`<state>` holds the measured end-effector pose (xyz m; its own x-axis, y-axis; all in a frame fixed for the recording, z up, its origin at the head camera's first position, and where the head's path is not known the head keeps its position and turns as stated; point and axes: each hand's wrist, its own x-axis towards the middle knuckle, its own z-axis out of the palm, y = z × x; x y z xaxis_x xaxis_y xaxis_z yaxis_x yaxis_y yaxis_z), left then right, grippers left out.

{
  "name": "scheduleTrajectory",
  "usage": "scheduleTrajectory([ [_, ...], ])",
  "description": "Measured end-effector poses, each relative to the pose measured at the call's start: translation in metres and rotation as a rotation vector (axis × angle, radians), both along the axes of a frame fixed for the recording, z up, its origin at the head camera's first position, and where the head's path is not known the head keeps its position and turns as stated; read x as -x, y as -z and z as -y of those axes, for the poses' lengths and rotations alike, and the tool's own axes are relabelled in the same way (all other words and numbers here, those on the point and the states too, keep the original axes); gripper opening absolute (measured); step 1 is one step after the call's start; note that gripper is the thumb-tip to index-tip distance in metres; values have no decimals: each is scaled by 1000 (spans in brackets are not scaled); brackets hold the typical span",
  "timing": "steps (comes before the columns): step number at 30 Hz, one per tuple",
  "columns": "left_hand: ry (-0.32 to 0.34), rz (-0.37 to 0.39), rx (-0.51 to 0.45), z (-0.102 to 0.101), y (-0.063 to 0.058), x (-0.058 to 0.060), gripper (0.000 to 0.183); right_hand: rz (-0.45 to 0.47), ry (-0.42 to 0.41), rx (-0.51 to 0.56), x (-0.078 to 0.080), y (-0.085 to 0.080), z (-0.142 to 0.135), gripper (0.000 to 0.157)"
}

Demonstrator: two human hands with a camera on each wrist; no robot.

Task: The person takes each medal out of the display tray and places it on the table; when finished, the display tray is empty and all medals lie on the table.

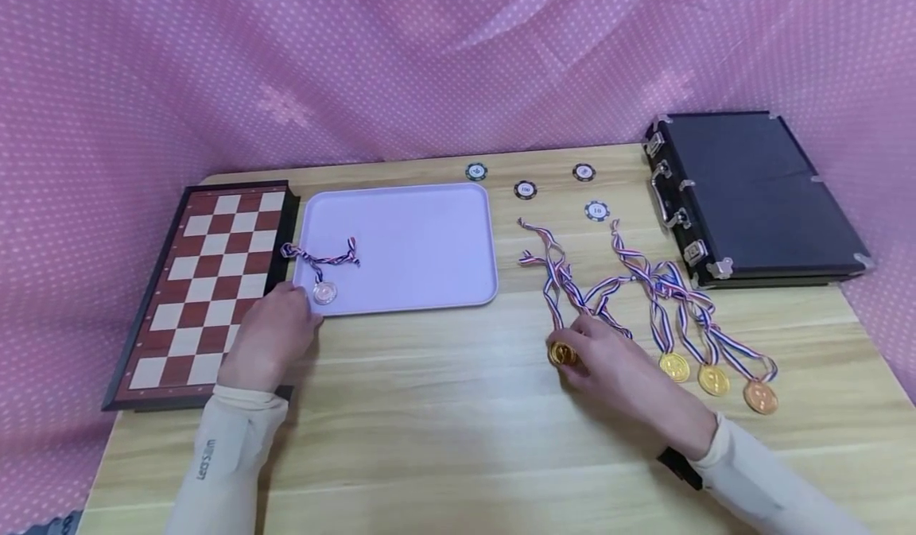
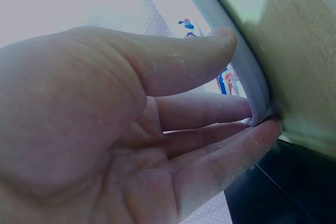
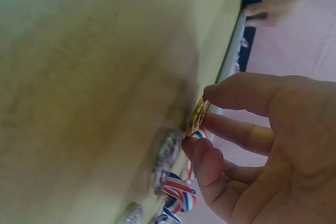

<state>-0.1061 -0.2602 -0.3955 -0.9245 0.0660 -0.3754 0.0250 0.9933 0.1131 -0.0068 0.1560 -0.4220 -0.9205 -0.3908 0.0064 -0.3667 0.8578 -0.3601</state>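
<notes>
My right hand (image 1: 608, 364) pinches a gold medal (image 3: 198, 116) by its edge between thumb and fingertips, low over the table. Its striped ribbon (image 1: 554, 277) trails away behind the hand. Beside it lie another gold medal (image 1: 674, 366), a second gold one (image 1: 714, 379) and a bronze-coloured one (image 1: 760, 397), their ribbons tangled. At the near left corner of the pale lilac tray (image 1: 401, 241), my left hand (image 1: 275, 332) touches the rim with fairly straight fingers (image 2: 210, 108). A silver-pink medal (image 1: 325, 292) with a knotted ribbon lies inside that corner.
A chessboard (image 1: 215, 281) lies left of the tray, close by the left forearm. Several poker chips, among them a blue one (image 1: 597, 211), lie toward the back. The black case (image 1: 758, 197) stands at the back right, before a pink dotted curtain (image 1: 429, 58).
</notes>
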Motion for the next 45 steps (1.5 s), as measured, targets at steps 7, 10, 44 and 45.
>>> scheduleTrajectory([
  [7,-10,-10,4,5,-3,-3,39,-75,-45,-12,-2,6,3,37],
  [10,-10,-15,6,7,-4,-3,39,-102,-66,-12,-2,6,5,37],
  [44,-44,0,-3,1,-3,-3,35,-29,-183,38,92,-66,119,39],
  [45,-49,0,0,0,-3,-3,35,-12,-196,29,98,-65,129,38],
])
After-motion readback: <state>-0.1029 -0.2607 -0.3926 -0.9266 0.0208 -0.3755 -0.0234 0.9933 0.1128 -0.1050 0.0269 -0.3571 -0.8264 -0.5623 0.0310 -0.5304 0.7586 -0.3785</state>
